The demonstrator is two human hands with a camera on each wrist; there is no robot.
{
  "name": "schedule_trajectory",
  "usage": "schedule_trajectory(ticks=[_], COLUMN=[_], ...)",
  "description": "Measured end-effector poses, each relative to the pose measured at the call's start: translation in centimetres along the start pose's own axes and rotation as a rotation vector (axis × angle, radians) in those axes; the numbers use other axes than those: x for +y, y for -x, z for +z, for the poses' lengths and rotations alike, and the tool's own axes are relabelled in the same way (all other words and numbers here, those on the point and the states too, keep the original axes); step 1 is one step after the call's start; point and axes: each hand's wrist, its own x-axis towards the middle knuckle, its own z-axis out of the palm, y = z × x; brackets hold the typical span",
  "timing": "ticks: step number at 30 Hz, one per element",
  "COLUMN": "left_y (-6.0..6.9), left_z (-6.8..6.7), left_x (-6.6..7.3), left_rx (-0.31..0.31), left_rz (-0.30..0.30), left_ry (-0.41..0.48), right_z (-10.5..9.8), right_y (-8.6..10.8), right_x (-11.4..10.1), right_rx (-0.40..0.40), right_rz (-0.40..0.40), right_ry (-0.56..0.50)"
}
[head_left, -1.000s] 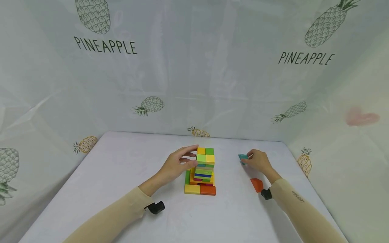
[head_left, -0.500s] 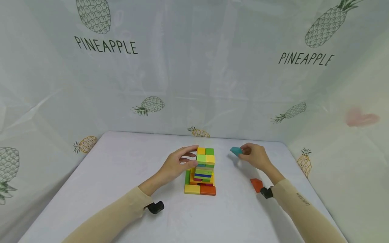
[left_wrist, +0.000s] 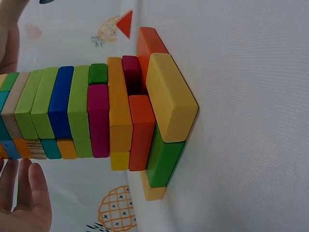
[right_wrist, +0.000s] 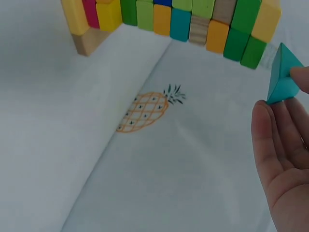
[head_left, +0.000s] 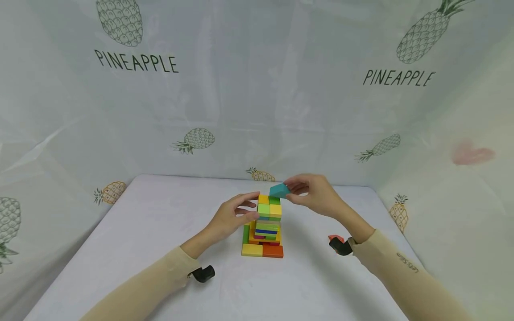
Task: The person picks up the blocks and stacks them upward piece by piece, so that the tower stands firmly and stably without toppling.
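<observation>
A tower of colourful wooden blocks stands on the table, with wider tiers at its base. At its left side, my left hand has its index finger touching the top edge and its thumb by the front corner. The fingers look fairly straight in the left wrist view. My right hand pinches a teal triangular block between thumb and fingers, at the tower's top right. In the right wrist view that teal wedge sits just off the green end blocks; whether it touches them I cannot tell.
An orange-red block lies to the right on the table, partly covered by the black wrist camera. Behind the table hangs a white curtain printed with pineapples.
My right hand has lifted the teal triangular block off the table's right side and carried it left and up to the tower's top. The left hand has stayed by the tower.
</observation>
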Motion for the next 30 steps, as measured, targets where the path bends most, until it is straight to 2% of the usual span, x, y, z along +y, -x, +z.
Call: schedule_trajectory(ticks=[11, 30], left_y=[0.0, 0.0], left_z=[0.0, 0.0], left_x=[-0.2, -0.4], left_rx=[-0.018, -0.007], left_rz=[0.022, 0.033], left_ry=[0.014, 0.001], right_z=[1.4, 2.1], right_y=[-0.9, -0.9], right_x=[-1.0, -1.0], right_rx=[-0.09, -0.1], right_rz=[-0.023, -0.04], right_ry=[-0.052, -0.063])
